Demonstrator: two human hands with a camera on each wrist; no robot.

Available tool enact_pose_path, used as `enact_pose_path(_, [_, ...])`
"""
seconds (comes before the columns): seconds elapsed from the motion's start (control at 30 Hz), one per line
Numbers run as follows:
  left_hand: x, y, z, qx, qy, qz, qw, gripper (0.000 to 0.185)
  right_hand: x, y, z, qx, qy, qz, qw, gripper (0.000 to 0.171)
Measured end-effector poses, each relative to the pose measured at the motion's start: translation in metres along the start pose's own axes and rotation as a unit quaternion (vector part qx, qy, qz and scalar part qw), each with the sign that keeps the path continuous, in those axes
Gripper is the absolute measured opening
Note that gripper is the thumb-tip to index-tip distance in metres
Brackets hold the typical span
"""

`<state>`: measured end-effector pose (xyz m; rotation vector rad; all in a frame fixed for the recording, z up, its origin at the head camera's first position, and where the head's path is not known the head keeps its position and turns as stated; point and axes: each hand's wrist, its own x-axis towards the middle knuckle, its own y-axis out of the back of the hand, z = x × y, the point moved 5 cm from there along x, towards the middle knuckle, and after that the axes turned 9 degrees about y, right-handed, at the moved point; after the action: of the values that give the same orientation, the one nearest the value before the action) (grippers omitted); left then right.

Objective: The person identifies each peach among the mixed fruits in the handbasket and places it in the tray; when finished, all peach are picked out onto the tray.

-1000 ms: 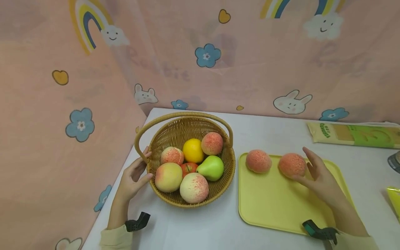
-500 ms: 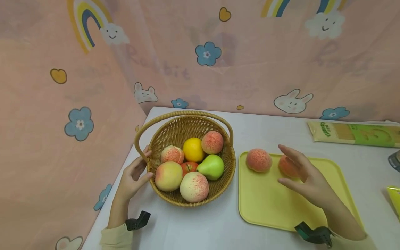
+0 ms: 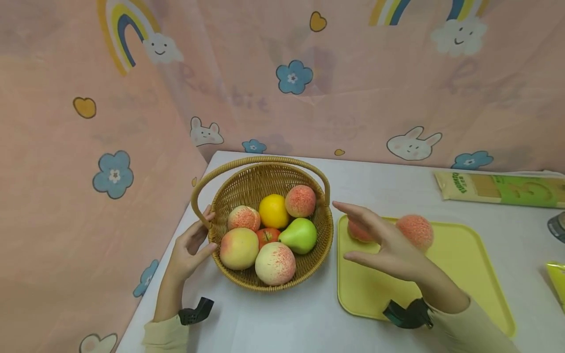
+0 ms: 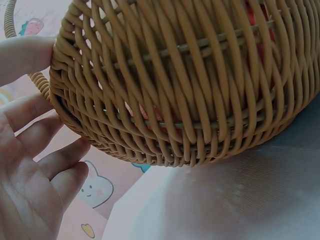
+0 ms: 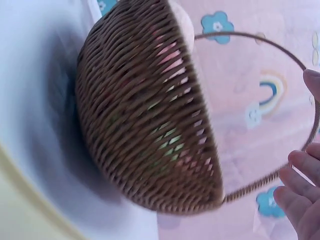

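A wicker basket [image 3: 269, 171] with an arched handle stands on the table, filled with peaches, a yellow round fruit [image 3: 273, 211], a red apple [image 3: 267, 237] and a green pear [image 3: 299, 236]. My left hand [image 3: 187, 250] touches the basket's left rim, fingers and thumb spread along it; the left wrist view has the fingertips against the weave. Right of the basket, my right hand [image 3: 390, 247] hovers above the yellow tray [image 3: 366, 299], thumb and fingers apart with nothing between them. It partly covers one peach [image 3: 359, 232] on the tray; another peach [image 3: 416, 232] lies behind its wrist side.
A long green and beige noodle packet [image 3: 503, 190] lies at the back right of the white table. At the right edge are a dark-rimmed jar [image 3: 558, 227] and a yellow packet [image 3: 557, 279], both cut off. A patterned pink cloth [image 3: 353, 98] hangs behind.
My right hand has moved left from beside the right peach on the tray toward the basket, holding nothing. My left hand stays at the basket rim.
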<state>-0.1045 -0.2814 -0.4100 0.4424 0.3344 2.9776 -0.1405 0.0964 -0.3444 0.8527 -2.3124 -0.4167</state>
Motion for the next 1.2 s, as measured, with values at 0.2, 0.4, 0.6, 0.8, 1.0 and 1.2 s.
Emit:
enact_pose_path(0.2, [0.0, 0.0, 0.0, -0.004, -0.002, 0.0, 1.0, 0.059, 0.044, -0.011, -0.01, 0.043, 0.021, -0.055, 0.997, 0.076])
enact_pose_path(0.4, [0.0, 0.0, 0.002, 0.005, -0.004, -0.001, 1.0, 0.059, 0.086, -0.023, -0.009, 0.049, -0.007, -0.108, 0.993, 0.075])
enact_pose_path(0.6, [0.0, 0.0, 0.005, 0.012, -0.005, 0.001, 0.9999, 0.06, 0.123, -0.042, 0.0, 0.087, -0.01, -0.162, 0.983, 0.072])
enact_pose_path(0.8, [-0.001, -0.001, 0.004, 0.004, -0.011, -0.004, 0.9999, 0.06, 0.15, -0.064, 0.009, 0.09, -0.022, -0.229, 0.969, 0.071])
enact_pose_path(1.0, [-0.001, 0.001, 0.0, 0.004, 0.0, -0.004, 1.0, 0.06, 0.163, -0.093, 0.019, 0.108, -0.069, -0.31, 0.942, 0.074])
enact_pose_path(1.2, [0.0, 0.0, -0.002, 0.002, -0.006, -0.007, 1.0, 0.059, 0.168, -0.118, 0.028, 0.119, -0.086, -0.379, 0.913, 0.073])
